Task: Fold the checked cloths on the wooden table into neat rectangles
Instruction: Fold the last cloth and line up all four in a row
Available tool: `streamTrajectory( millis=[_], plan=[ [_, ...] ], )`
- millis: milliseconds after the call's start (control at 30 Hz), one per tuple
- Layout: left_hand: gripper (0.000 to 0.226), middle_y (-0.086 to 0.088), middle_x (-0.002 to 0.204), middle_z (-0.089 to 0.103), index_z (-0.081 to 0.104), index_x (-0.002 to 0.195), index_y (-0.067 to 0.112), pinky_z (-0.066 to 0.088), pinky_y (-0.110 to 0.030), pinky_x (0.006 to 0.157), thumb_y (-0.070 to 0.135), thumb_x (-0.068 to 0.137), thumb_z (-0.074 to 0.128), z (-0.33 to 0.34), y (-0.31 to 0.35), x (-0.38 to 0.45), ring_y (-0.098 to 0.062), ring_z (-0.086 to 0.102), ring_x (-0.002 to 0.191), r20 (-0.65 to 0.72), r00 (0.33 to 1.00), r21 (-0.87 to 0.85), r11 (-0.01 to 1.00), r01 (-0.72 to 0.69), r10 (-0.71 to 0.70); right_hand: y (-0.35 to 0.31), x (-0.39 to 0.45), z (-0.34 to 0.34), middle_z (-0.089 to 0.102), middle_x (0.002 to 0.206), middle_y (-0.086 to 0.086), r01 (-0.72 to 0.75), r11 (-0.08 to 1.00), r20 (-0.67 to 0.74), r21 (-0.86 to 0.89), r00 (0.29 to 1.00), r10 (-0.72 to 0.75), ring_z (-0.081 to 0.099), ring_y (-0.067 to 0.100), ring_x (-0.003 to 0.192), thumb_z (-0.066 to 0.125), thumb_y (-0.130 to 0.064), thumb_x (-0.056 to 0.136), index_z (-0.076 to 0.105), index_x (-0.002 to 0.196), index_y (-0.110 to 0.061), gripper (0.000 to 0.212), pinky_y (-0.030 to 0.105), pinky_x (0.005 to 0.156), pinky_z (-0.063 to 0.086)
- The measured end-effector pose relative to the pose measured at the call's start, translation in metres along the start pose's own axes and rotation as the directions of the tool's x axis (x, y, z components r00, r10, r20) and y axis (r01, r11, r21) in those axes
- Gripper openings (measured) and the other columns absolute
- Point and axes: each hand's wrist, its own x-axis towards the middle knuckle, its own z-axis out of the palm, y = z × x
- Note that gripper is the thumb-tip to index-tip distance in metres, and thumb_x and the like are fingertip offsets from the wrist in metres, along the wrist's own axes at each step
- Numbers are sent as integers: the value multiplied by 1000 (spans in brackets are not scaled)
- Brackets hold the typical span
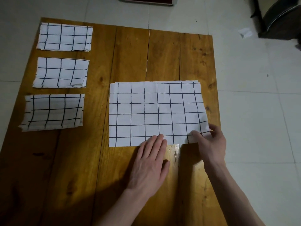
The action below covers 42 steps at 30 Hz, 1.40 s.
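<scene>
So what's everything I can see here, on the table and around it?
folded cloths: three, white with dark checks, column on the table's left.
large cloth: one, white with dark checks, right of centre, near edge under the hands.
wooden table: one, brown planks.
tiled floor: pale, around the table.
dark object: one, top right, unclear.
paper scrap: one, white, on the floor.
left hand: flat, fingertips on the cloth's near edge.
right hand: pinching the near right corner.

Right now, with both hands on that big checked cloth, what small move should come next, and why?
Probably lift the near right corner and carry it over to the left edge. The right hand already pinches that corner, the left hand lies flat on the near edge, and this large cloth is about twice as wide as the three folded cloths.
</scene>
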Motion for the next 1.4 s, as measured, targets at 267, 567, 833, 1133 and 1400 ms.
streamTrajectory(
  millis=[267, 567, 833, 1133, 1400],
  plan=[
    [62, -5, 167, 36, 34, 161, 14, 28, -46, 126, 47, 109, 32, -9, -5, 23, -20, 30, 155, -89, 996, -100, 995, 23, -32, 3, -4, -21, 78, 99, -7, 77, 995, 68, 58, 994, -81, 74, 18, 94, 80, -19, 88, 77, 102, -26, 17, 39, 80, 61],
    [67, -6, 170, 27, 31, 162, 15, 25, -49, 127, 54, 108, 23, -5, -3, 44, -25, 25, 157, -23, 999, 8, 999, 47, -47, -3, -37, -11, 68, 82, -14, 215, 976, 7, 42, 976, -216, 58, 6, 68, 56, -41, 106, 67, 102, -28, 18, 25, 63, 49],
    [73, -7, 171, 26, 30, 162, 12, 25, -51, 126, 59, 108, 17, -16, -8, 45, -25, 21, 158, -2, 1000, -26, 999, 22, -22, -17, -60, 21, 50, 153, -5, 462, 886, 42, -42, 887, -460, 44, 5, 143, 41, -34, 110, 59, 145, -20, 42, 20, 113, 42],
    [68, -3, 170, 28, 28, 163, 15, 27, -48, 126, 50, 106, 34, -35, -64, 9, -19, 18, 159, -145, 965, -171, 966, 192, -218, -31, -83, 58, 33, 169, -10, 610, 791, 316, 44, 743, -590, 25, 7, 157, 38, -17, 110, 35, 162, -18, 52, 32, 127, 28],
    [68, -5, 166, 36, 32, 161, 12, 34, -48, 123, 46, 102, 38, -32, -102, -13, -21, 29, 155, -164, 929, -187, 935, 300, -331, -25, -93, 98, 22, 173, -12, 772, 630, 506, -86, 579, -640, 19, 9, 160, 36, -20, 108, 28, 165, -22, 57, 42, 127, 29]
  ],
)
